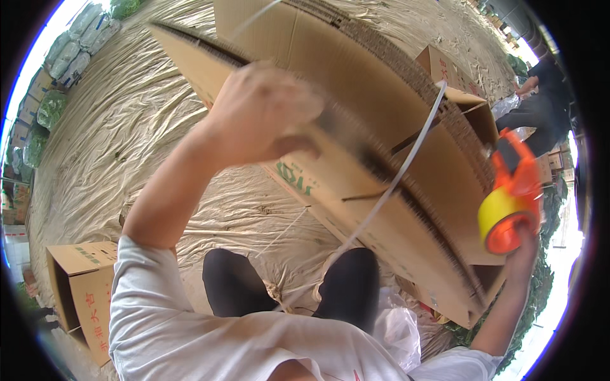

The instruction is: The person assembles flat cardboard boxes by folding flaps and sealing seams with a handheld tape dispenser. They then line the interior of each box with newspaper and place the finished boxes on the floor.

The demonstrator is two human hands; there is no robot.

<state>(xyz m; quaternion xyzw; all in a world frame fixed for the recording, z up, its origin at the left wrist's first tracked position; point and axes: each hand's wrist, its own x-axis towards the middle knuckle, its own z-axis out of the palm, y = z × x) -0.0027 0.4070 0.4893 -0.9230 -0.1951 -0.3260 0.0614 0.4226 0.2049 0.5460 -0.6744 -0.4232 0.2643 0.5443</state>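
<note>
- At your far left, an open box (pixel 79 260) lies on the crumpled sheet (pixel 114 159) that covers the floor.
- Left of centre, your left hand (pixel 264 114) is curled narrow at the top edge of a flat carton (pixel 413 238); blur hides whether it pinches the board.
- That carton slants from upper left to lower right before you, with a stack (pixel 362 70) of folded cardboard just behind it. A grip with the thumb on the face and fingers over the edge would probably steady it best.
- A white strap (pixel 416 151) crosses the cardboard right of centre; keeping your fingers clear of it seems wise.
- At right, your right hand (pixel 525 238) holds an orange tape gun (pixel 520 168) with a yellow roll, beside the stack. Best keep its cutting end turned away from your arm.
</note>
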